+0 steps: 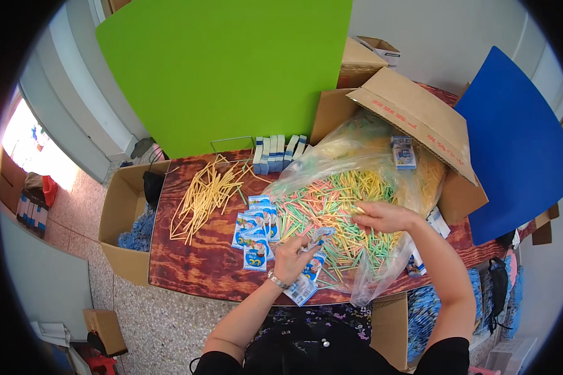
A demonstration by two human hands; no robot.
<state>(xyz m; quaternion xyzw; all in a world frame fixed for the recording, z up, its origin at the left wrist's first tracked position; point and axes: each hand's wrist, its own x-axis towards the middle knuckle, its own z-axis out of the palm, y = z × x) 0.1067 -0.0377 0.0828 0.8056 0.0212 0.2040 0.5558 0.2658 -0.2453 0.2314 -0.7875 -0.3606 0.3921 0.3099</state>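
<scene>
At the near edge of the wooden table (194, 262), the left hand (292, 257) is closed on a small blue-and-white packet (319, 236), held open just beside the heap of coloured sticks (331, 215). The right hand (385, 215) rests on that heap, fingers curled and pinching sticks inside the clear plastic bag (356, 162). Judgement: sticks should be gathered parallel and fed squarely into the packet mouth, with the packet kept steady. More packets (255, 228) lie fanned nearby; yellow sticks (203, 197) lie apart. How many sticks the right hand holds cannot be made out, and the packet's opening is hidden by fingers.
</scene>
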